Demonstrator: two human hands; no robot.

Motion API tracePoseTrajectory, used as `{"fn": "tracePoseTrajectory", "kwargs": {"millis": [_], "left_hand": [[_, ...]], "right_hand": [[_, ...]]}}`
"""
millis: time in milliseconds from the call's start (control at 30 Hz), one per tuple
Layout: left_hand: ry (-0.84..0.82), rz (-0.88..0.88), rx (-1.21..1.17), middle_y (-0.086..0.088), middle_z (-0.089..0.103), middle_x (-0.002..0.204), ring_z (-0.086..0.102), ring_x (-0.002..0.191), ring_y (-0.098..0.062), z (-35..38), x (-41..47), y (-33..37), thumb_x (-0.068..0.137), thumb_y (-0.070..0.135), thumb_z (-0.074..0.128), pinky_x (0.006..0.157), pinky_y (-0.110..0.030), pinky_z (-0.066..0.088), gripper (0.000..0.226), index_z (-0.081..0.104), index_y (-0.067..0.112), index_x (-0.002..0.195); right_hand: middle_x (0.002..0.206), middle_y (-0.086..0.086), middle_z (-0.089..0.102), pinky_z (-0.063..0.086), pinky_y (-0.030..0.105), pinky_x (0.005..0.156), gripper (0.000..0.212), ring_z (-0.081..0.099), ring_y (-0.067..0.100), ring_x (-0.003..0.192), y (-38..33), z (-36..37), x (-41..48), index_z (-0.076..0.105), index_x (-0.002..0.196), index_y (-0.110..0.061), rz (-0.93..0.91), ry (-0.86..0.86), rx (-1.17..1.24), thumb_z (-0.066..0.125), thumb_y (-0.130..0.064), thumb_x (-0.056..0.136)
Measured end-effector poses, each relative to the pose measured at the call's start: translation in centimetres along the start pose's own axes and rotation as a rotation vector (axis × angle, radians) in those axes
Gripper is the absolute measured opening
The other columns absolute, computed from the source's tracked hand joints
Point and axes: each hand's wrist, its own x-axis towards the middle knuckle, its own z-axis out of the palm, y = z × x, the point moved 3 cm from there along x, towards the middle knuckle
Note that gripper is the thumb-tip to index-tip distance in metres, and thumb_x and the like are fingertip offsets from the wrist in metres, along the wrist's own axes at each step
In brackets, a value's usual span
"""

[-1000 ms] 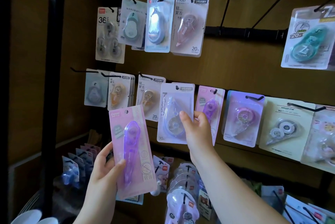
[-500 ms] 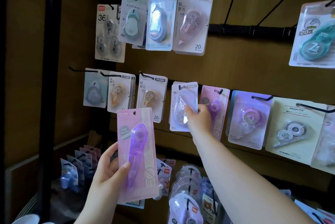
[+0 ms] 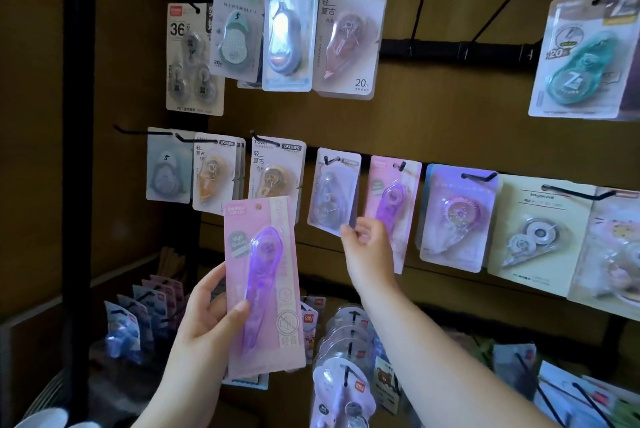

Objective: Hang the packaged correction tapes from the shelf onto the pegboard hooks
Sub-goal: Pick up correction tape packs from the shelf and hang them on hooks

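Left hand [image 3: 204, 320]: I'm seeing it gripping the pink correction tape pack [image 3: 263, 285], thumb across the front.
Right hand [image 3: 369, 247]: fingers loosely curled, touching the bottom edge of the clear pack [image 3: 332, 192] hanging on its hook [image 3: 330, 160].

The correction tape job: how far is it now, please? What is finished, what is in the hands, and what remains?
Done, as it looks: many packs hang on the pegboard hooks, including the clear pack, whose lower edge the right hand touches. In hand: the left hand holds a pink pack with a purple tape, not yet on a hook. Left: hanging this pack; I cannot tell whether more wait on the shelf.
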Motion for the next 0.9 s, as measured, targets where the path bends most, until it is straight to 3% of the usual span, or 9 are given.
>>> {"fn": "tracePoseTrajectory", "kwargs": {"millis": [133, 233, 333, 400, 533, 667, 800, 900], "left_hand": [[-0.062, 0.01, 0.019, 0.007, 0.076, 0.073, 0.071, 0.065, -0.006, 2.4, -0.7, 0.3, 0.078, -0.001, 0.062, 0.05, -0.022, 0.057, 0.042, 0.053, 0.033, 0.098], [-0.102, 0.025, 0.036, 0.007, 0.076, 0.077, 0.071, 0.069, -0.007, 4.7, -1.1, 0.4, 0.072, 0.005, 0.065, 0.053, -0.022, 0.057, 0.043, 0.053, 0.035, 0.101], [-0.142, 0.035, 0.041, 0.011, 0.075, 0.072, 0.07, 0.065, -0.004, 7.3, -1.5, 0.5, 0.086, 0.0, 0.05, 0.052, -0.021, 0.057, 0.037, 0.053, 0.035, 0.097], [-0.183, 0.03, 0.055, 0.01, 0.075, 0.069, 0.069, 0.062, -0.003, 9.1, -1.9, 0.4, 0.087, -0.001, 0.047, 0.05, -0.02, 0.056, 0.036, 0.052, 0.033, 0.098], [-0.232, -0.02, 0.08, 0.003, 0.074, 0.065, 0.068, 0.057, -0.007, 11.4, -2.8, -0.6, 0.08, -0.005, 0.06, 0.047, -0.02, 0.054, 0.039, 0.051, 0.028, 0.098], [-0.235, -0.016, 0.163, 0.007, 0.073, 0.063, 0.065, 0.05, -0.006, 12.7, -3.1, -1.0, 0.083, -0.005, 0.056, 0.04, -0.019, 0.049, 0.037, 0.051, 0.03, 0.096], [-0.192, 0.023, 0.204, 0.006, 0.074, 0.064, 0.063, 0.048, -0.009, 13.0, -2.9, -0.2, 0.084, -0.001, 0.056, 0.039, -0.02, 0.048, 0.037, 0.052, 0.034, 0.093], [-0.153, 0.046, 0.234, 0.005, 0.072, 0.06, 0.05, 0.036, -0.009, 12.8, -2.5, 0.1, 0.084, 0.002, 0.057, 0.032, -0.018, 0.041, 0.033, 0.052, 0.034, 0.091]], "right_hand": [[0.09, -0.006, 0.062, 0.043, 0.016, 0.072, 0.003, 0.056, 0.001, 0.078, -1.5, -1.0, -4.0, 0.05, 0.09, -0.029, -0.032, -0.296, 0.155, 0.052, -0.027, 0.089], [0.074, -0.012, 0.063, 0.049, 0.01, 0.065, 0.011, 0.062, -0.007, 0.065, -2.7, -2.7, -4.9, 0.051, 0.088, -0.032, -0.08, -0.365, 0.189, 0.059, -0.025, 0.086], [0.086, -0.007, 0.065, 0.052, 0.027, 0.081, 0.019, 0.064, 0.01, 0.083, -3.2, -4.8, -4.4, 0.051, 0.099, -0.025, -0.072, -0.318, 0.162, 0.062, -0.019, 0.084], [0.092, -0.001, 0.065, 0.05, 0.033, 0.086, 0.017, 0.063, 0.017, 0.09, -3.3, -6.3, -4.0, 0.051, 0.092, -0.027, -0.071, -0.26, 0.156, 0.062, -0.017, 0.084], [0.097, 0.003, 0.065, 0.048, 0.027, 0.079, 0.017, 0.061, 0.016, 0.089, -3.3, -8.8, -3.3, 0.05, 0.086, -0.027, -0.096, -0.105, 0.217, 0.063, -0.016, 0.083], [0.1, 0.004, 0.063, 0.044, 0.019, 0.071, 0.021, 0.059, 0.015, 0.089, -3.2, -10.0, -2.3, 0.051, 0.101, -0.018, -0.091, -0.043, 0.255, 0.062, -0.017, 0.083], [0.09, -0.004, 0.061, 0.045, 0.02, 0.073, 0.02, 0.058, 0.012, 0.086, -3.5, -9.9, -1.6, 0.051, 0.102, -0.019, -0.085, -0.055, 0.299, 0.061, -0.017, 0.084], [0.097, 0.0, 0.062, 0.049, 0.032, 0.085, 0.023, 0.059, 0.016, 0.093, -3.3, -9.5, -1.1, 0.051, 0.105, -0.018, -0.05, -0.034, 0.335, 0.061, -0.017, 0.085]]}}
